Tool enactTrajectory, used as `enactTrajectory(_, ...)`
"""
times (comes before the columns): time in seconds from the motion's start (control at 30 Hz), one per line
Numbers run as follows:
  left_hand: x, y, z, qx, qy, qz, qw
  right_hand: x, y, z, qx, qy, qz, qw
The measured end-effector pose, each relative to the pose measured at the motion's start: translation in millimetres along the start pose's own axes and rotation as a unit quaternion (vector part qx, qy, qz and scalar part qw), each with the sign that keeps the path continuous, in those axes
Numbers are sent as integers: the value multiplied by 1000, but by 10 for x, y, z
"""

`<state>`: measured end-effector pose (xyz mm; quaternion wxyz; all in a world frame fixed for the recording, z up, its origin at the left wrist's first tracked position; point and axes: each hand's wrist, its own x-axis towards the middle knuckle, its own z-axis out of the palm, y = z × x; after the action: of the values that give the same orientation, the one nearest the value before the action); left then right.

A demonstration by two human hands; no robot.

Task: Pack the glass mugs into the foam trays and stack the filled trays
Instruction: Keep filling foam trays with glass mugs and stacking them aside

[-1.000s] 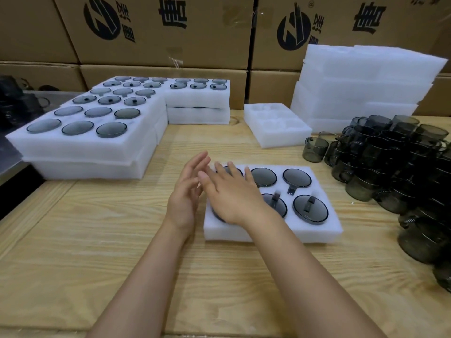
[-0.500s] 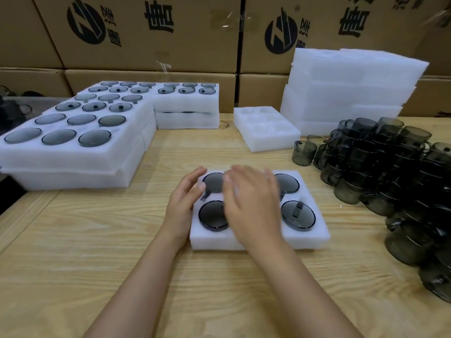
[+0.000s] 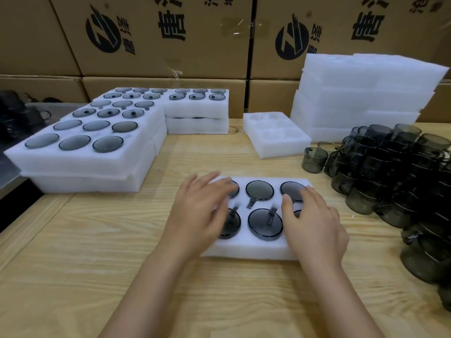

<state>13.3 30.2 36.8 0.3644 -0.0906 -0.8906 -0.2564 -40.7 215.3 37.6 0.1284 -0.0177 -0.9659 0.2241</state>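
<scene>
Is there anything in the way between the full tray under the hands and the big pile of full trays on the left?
Nothing visible. The filled tray sits under the left hand and right hand, and only bare wooden table lies between it and the stacked trays. The empty tray and loose mugs are off on the other side.

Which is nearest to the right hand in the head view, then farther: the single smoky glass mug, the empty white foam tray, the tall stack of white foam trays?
1. Single smoky glass mug, up and right of the right hand.
2. Empty white foam tray, behind it.
3. Tall stack of white foam trays, far right.
</scene>
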Motion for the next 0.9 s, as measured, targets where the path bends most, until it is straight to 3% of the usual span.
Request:
enactTrajectory(0.07,-59,308,138,107,-39,103,988,2,1,25,33,22,-2,999)
enactTrajectory(0.2,-241,768,575,251,-190,78,946,48,72,73,169,58,24,984)
enactTrajectory(0.4,-155,518,683,259,-189,78,944,145,263,199,425,98,70,897)
enactTrajectory(0.63,242,-87,725,319,-153,55,934,182,282,398,384,22,56,921)
enactTrajectory(0.8,599,-594,938,294,-191,-114,930,193,310,421,369,10,43,929)
enactTrajectory(0.9,859,-878,1008,296,-187,-151,925,198,309,449,355,10,18,935)
